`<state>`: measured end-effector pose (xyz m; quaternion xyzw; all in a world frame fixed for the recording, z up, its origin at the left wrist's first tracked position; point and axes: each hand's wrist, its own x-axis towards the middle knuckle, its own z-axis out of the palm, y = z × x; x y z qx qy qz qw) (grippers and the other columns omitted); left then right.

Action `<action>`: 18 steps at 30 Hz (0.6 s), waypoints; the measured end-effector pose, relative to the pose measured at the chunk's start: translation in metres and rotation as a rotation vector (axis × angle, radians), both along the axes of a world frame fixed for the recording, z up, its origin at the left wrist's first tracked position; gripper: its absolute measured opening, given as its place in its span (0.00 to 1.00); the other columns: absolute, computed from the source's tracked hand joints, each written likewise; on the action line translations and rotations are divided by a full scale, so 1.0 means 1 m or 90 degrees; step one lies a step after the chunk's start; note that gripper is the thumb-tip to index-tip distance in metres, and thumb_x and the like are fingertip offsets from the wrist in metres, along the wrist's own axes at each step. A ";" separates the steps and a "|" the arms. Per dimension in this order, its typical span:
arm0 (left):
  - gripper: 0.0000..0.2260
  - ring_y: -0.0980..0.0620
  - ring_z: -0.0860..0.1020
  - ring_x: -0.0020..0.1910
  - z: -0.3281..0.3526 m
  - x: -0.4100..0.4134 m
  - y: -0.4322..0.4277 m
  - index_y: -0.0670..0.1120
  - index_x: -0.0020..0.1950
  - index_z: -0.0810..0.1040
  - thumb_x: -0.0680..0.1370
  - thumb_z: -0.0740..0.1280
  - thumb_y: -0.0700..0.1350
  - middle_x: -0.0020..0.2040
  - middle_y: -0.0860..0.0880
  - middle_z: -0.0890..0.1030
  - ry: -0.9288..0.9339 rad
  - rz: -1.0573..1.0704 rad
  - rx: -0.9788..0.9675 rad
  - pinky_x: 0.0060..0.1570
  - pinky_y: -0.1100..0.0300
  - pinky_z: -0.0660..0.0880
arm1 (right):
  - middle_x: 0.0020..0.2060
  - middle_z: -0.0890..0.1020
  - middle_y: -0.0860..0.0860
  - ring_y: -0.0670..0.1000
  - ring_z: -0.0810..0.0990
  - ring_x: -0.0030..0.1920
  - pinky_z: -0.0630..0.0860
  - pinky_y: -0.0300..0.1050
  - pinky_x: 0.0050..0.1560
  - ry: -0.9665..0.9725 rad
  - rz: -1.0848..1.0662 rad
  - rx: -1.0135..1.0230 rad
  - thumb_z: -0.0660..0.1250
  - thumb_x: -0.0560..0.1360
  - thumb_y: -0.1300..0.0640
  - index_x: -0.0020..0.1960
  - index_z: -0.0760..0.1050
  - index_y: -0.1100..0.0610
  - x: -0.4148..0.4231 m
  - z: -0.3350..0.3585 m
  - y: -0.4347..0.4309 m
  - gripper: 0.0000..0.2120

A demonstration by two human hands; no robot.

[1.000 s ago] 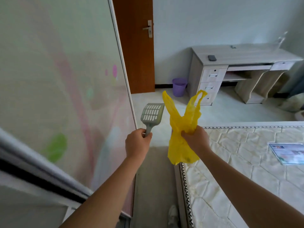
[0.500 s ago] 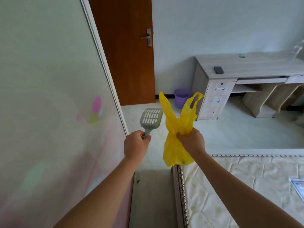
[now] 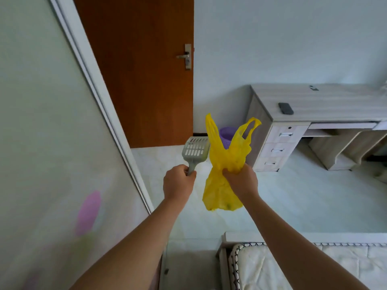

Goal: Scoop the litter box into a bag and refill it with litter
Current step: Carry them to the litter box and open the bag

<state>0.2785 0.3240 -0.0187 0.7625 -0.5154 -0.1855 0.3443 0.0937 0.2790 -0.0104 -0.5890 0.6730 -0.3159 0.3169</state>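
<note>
Two hands: both occupied. The left hand (image 3: 179, 182) is curled round the handle of a grey slotted scoop (image 3: 195, 149); the right hand (image 3: 240, 181) bunches a yellow bag (image 3: 224, 160) at its middle.
Scoop: held upright, its blade apparently clean.
Bag: hangs limp just right of the scoop, handles sticking up; looks nearly empty.
Litter box: nowhere in view, nor any litter.
Room: brown door (image 3: 142, 80) ahead, purple bin (image 3: 227, 136) behind the bag, tabletop (image 3: 324, 101) at right, bed (image 3: 293, 264) corner below.
Progress: tools gathered, it seems; scooping, bagging and refilling all appear still to do.

Home bedroom — mattress (image 3: 314, 266), desk (image 3: 326, 105)
</note>
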 end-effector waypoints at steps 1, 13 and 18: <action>0.11 0.53 0.81 0.33 0.000 0.001 -0.015 0.45 0.42 0.82 0.78 0.71 0.52 0.35 0.52 0.83 -0.003 -0.006 0.005 0.37 0.57 0.79 | 0.47 0.82 0.54 0.53 0.75 0.43 0.73 0.48 0.45 0.002 -0.005 0.005 0.72 0.74 0.47 0.58 0.77 0.57 0.000 -0.003 -0.013 0.17; 0.12 0.51 0.82 0.32 -0.010 0.000 -0.247 0.46 0.39 0.82 0.77 0.72 0.53 0.32 0.52 0.82 -0.061 -0.053 0.057 0.38 0.50 0.82 | 0.47 0.81 0.56 0.57 0.78 0.45 0.74 0.50 0.46 -0.023 -0.071 0.061 0.72 0.75 0.49 0.58 0.77 0.59 -0.017 -0.025 -0.223 0.16; 0.11 0.52 0.81 0.31 -0.007 -0.005 -0.334 0.48 0.38 0.81 0.76 0.72 0.54 0.30 0.54 0.81 -0.067 -0.076 0.050 0.33 0.48 0.81 | 0.46 0.81 0.55 0.57 0.76 0.44 0.70 0.47 0.44 -0.009 -0.099 0.056 0.71 0.75 0.51 0.57 0.78 0.59 -0.037 -0.016 -0.302 0.16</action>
